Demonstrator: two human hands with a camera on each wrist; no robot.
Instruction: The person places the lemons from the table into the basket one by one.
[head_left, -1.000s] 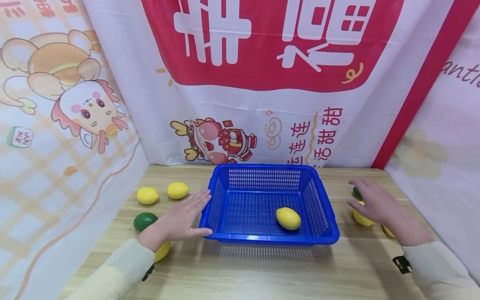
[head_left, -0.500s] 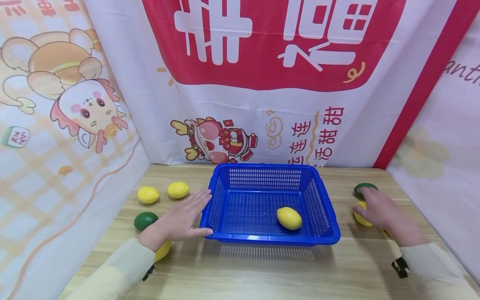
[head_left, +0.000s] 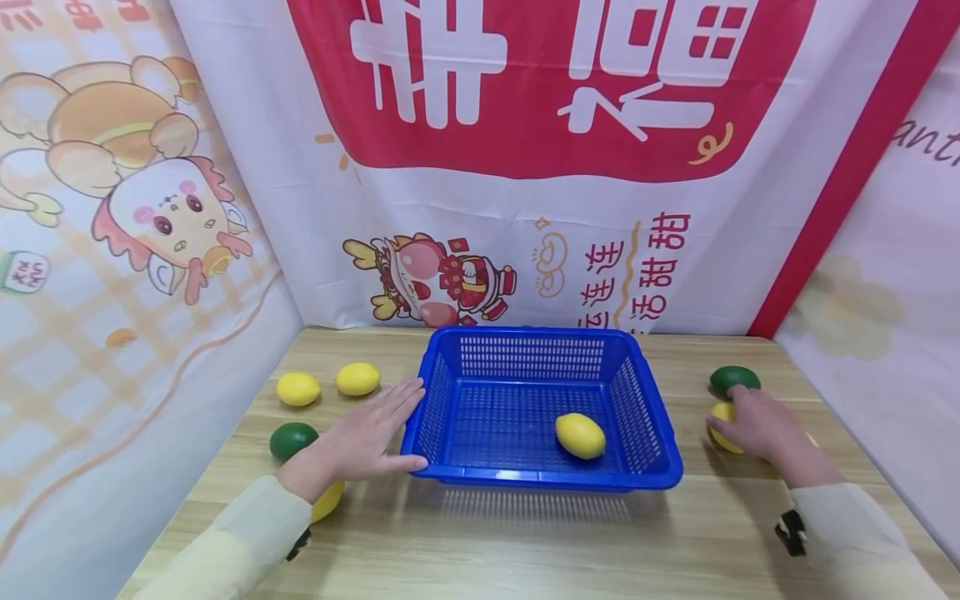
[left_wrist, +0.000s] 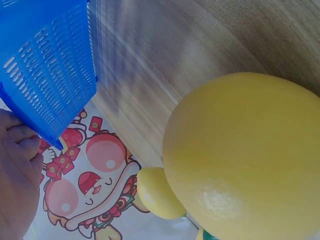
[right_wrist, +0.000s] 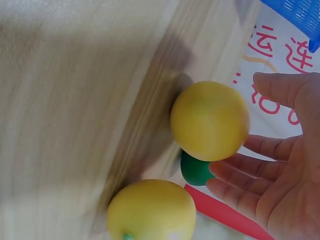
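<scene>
My left hand rests on the left rim of the blue plastic basket, fingers extended along it and thumb at the front corner. Inside the basket lies one lemon. Over on the right, my right hand is at another lemon, partly covering it. In the right wrist view this lemon sits between the spread thumb and the fingers; fingertips reach its far side while the thumb stands apart from it. A dark green fruit lies just beyond those fingers.
Two lemons, a nearer one and another, lie left of the basket. A green fruit and a lemon are beside my left wrist. One more lemon is under my right wrist. Printed cloth walls the table.
My right hand has moved down and closer around the right-hand lemon, uncovering the green fruit behind it. The left hand stays on the basket rim.
</scene>
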